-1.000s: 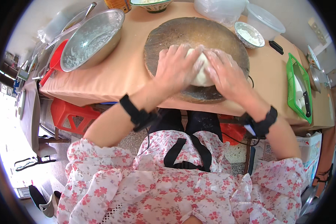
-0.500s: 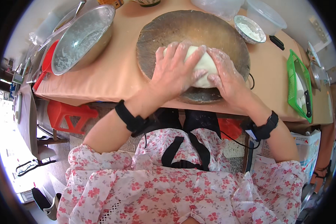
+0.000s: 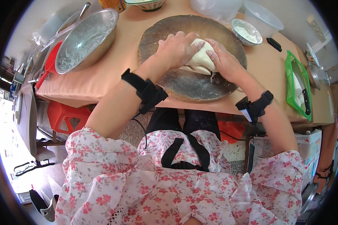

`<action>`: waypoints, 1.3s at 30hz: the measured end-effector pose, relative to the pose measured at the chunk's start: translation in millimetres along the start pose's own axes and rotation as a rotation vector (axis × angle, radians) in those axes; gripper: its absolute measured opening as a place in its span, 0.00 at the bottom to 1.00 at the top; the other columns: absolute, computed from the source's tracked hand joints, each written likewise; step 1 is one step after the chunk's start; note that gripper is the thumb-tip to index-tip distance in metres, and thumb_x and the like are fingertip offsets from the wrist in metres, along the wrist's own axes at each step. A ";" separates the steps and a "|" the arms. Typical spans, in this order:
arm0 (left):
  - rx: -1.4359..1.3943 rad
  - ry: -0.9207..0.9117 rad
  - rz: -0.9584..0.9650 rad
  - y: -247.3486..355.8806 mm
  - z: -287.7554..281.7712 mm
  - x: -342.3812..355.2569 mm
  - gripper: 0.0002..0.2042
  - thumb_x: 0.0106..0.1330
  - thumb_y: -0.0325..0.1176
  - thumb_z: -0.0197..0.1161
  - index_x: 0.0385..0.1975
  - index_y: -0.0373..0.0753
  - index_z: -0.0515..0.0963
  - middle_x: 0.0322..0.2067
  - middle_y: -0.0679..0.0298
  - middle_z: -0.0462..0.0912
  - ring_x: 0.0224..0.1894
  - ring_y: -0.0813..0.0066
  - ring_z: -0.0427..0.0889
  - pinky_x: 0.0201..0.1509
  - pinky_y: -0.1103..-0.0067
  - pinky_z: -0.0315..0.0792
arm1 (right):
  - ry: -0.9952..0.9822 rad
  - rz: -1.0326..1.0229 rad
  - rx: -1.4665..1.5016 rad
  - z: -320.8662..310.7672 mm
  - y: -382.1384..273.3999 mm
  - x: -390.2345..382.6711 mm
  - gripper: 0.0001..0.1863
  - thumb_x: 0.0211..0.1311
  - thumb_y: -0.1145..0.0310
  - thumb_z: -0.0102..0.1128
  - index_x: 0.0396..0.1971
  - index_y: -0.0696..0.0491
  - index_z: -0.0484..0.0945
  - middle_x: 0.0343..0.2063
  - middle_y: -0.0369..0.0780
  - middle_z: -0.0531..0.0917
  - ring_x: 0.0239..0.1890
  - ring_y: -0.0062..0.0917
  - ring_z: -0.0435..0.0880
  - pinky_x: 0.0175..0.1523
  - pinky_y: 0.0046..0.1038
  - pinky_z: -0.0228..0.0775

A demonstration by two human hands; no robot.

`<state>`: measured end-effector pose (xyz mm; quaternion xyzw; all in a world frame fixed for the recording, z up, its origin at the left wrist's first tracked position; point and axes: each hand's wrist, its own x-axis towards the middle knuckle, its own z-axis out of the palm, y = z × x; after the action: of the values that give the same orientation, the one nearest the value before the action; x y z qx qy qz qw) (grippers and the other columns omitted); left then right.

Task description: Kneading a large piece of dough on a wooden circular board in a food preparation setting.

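A smooth white lump of dough (image 3: 202, 60) sits on a round wooden board (image 3: 191, 85), with a fold showing along its near side. My left hand (image 3: 177, 49) grips the dough's left side, its fingers curled over the far edge and the thumb laid on top. Around the right side wraps my right hand (image 3: 224, 61), thumb on the dough and fingers behind it. Flour dusts both hands. Part of the dough is hidden beneath the fingers.
Left of the board stands a floury metal bowl (image 3: 69, 62) beside a red scoop (image 3: 50, 62). A patterned bowl of flour (image 3: 251, 39) is at the far right, near a small black object (image 3: 274, 44). A green basket (image 3: 289, 78) holds a black-handled knife (image 3: 306, 101).
Both hands have moved away from me, carrying the dough toward the board's far side. The dough now looks tilted, with a fold exposed on its near side.
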<state>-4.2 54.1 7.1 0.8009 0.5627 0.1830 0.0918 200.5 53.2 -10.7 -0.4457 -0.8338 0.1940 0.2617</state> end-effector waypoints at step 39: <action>0.032 0.229 0.233 43.6 33.9 -60.2 0.41 0.51 0.51 0.71 0.66 0.50 0.61 0.58 0.49 0.65 0.54 0.48 0.69 0.54 0.57 0.67 | 0.297 -0.106 0.136 -7.9 10.9 -58.2 0.20 0.69 0.66 0.49 0.58 0.55 0.71 0.56 0.46 0.73 0.60 0.38 0.70 0.66 0.34 0.58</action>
<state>29.0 -15.5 -20.0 0.8359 0.4757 0.2736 -0.0076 239.4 10.4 -25.8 -0.4062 -0.7931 0.1678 0.4217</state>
